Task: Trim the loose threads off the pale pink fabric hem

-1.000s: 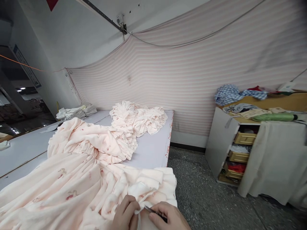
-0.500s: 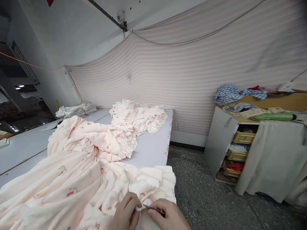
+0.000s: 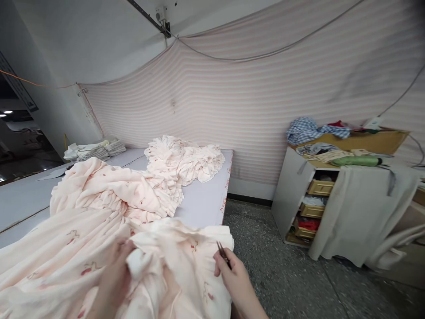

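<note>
Pale printed cloth [image 3: 184, 277] pinched in our blurred left hand [image 3: 114, 268], we grip dark snips [image 3: 226, 259] in our right hand [image 3: 236, 275], points best angled clear of the folds.

left hand [image 3: 114, 271] now farther left, well apart from right hand [image 3: 234, 275] and snips [image 3: 224, 256]

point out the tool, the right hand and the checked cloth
Tool [image 3: 225, 257], head view: middle of its dark body.
Right hand [image 3: 235, 275], head view: back of the hand.
Checked cloth [image 3: 301, 130], head view: bunched left part.
</note>
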Motion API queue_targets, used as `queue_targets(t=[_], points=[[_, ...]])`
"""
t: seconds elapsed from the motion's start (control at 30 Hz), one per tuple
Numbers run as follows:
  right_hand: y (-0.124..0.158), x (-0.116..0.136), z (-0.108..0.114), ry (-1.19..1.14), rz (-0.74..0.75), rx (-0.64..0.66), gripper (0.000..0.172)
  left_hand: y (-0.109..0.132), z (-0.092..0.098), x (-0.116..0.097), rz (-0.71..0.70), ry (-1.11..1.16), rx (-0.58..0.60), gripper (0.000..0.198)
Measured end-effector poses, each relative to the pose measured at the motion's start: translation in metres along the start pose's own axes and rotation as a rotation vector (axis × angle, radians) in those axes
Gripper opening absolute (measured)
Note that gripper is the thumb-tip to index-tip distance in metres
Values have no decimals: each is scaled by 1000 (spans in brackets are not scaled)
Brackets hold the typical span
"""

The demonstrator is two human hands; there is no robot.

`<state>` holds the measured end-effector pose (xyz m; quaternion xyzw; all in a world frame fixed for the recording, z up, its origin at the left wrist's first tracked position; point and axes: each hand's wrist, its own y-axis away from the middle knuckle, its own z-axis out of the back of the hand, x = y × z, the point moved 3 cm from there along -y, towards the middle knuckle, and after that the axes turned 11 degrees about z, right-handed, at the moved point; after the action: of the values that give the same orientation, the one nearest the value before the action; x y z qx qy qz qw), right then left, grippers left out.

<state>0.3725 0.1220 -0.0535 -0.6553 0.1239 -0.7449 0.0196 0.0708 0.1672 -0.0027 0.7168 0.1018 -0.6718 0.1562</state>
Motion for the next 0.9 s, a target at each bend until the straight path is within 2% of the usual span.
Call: queue_targets(t=[0.07,0.13,0.2,0.27,0.37,0.4,0.47,0.5,0.57,0.63,0.8,0.9], points=[[3,-16,20,61,-29,-67,35,-14,14,-7,-12,12,-50,28],[6,-30,29,97,-57,-100,30,-14,10,-7,-43,-56,-50,24],[7,-39,25,110,-71,-106,24,3,-12,-1,-99,-200,29,24],[7,-42,18,104,-75,-108,19,29,-46,12,-156,-360,173,20],[4,-42,17,84,-74,-117,18,69,-97,35,-321,-789,443,7],[4,-42,21,86,-77,-129,20,77,-109,43,-383,-948,504,10],[4,-44,36,99,-92,-158,23,81,-122,53,-474,-1178,552,17],[5,-46,43,105,-104,-173,25,77,-124,54,-492,-1217,544,18],[8,-52,55,107,-132,-192,28,61,-117,53,-490,-1205,499,20],[11,-57,60,95,-150,-196,29,40,-99,48,-487,-1220,415,18],[14,-60,55,32,-162,-156,26,-8,-30,40,-486,-1336,88,15],[12,-62,52,-12,-162,-130,25,-22,2,37,-524,-1424,-67,22]])
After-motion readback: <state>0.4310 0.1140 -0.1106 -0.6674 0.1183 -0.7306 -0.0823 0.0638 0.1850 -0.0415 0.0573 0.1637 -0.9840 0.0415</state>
